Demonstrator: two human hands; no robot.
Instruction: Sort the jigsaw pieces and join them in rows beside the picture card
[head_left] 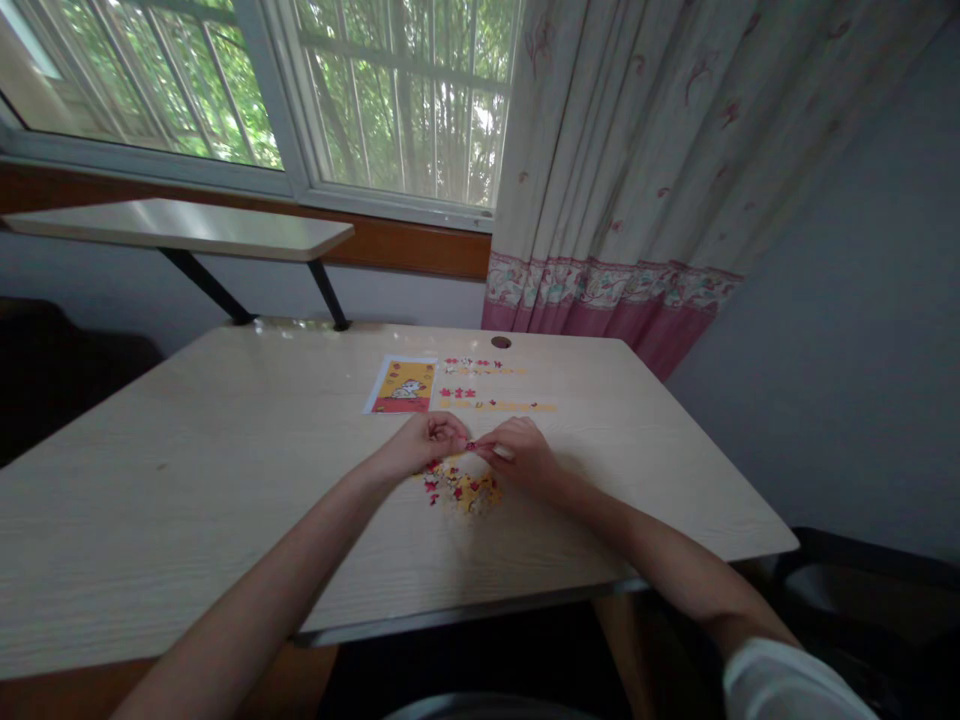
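Observation:
My left hand (426, 441) and my right hand (520, 451) meet above a small heap of loose red and yellow puzzle pieces (465, 488) on the pale wooden table (187, 480). Both hands are closed in a pinch around small red puzzle pieces (470, 445) held between the fingertips. Beyond the hands lies a yellow and red picture card (403, 385). To its right run short rows of joined puzzle pieces (491, 388) laid out in strips.
A narrow shelf on black brackets (187, 228) juts out under the window at the back left. A patterned curtain (637, 170) hangs at the back right. The table's front edge (465, 608) runs close to my body. A small round hole (500, 342) sits near the far edge.

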